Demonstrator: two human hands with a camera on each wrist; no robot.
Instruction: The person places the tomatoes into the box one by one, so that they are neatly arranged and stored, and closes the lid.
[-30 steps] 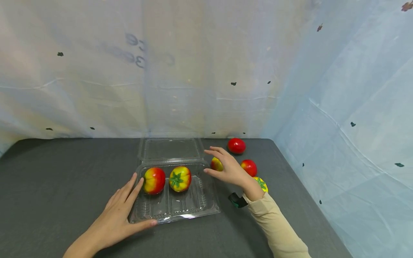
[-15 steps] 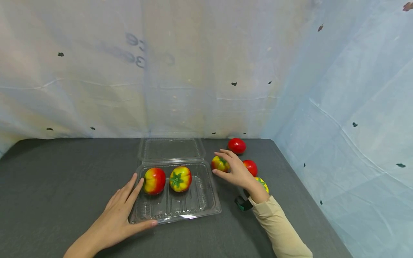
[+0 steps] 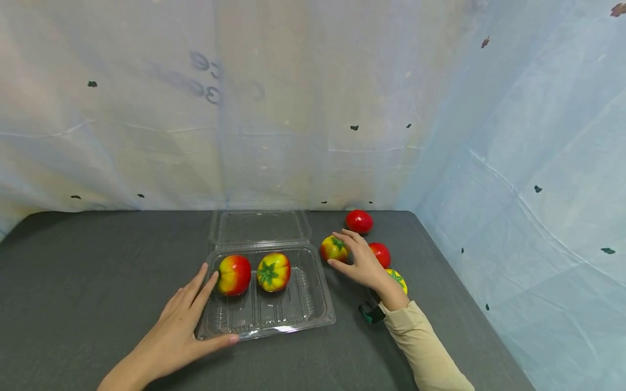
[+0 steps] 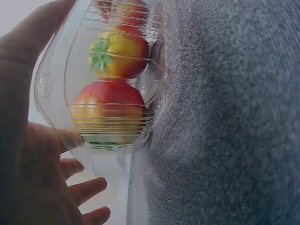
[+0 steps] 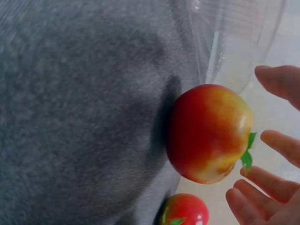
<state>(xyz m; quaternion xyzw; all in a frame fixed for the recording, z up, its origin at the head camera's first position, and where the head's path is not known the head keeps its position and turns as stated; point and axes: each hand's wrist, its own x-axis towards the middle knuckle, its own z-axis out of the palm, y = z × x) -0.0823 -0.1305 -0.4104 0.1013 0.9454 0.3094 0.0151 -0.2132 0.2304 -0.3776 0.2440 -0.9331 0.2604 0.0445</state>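
Observation:
My left hand (image 3: 176,326) rests at the left side of a clear plastic clamshell box (image 3: 305,320), fingers and thumb spread along its rim. Inside lie a red-and-yellow toy fruit (image 3: 236,275) and, to its right, a second toy fruit (image 3: 274,273) with green leaves facing up. Just right of the box sits another red-and-yellow toy fruit (image 3: 331,250) on the table. My right hand (image 3: 363,264) is over its right side, thumb and fingers spread. In the right wrist view the fingertips (image 5: 276,86) stand apart from this fruit (image 5: 206,133), near its leafy top.
The box's lid (image 3: 261,227) lies folded back behind it. To the right are a red fruit (image 3: 359,221) near the table's far edge, a red fruit (image 3: 380,254) and a yellow-green fruit (image 3: 397,278) partly behind my right wrist. Hanging sheets (image 3: 313,108) stand behind and right.
My right hand has moved right from beside the box's corner, back over the right side of the fruit, which now shows more. The left hand and box have stayed put.

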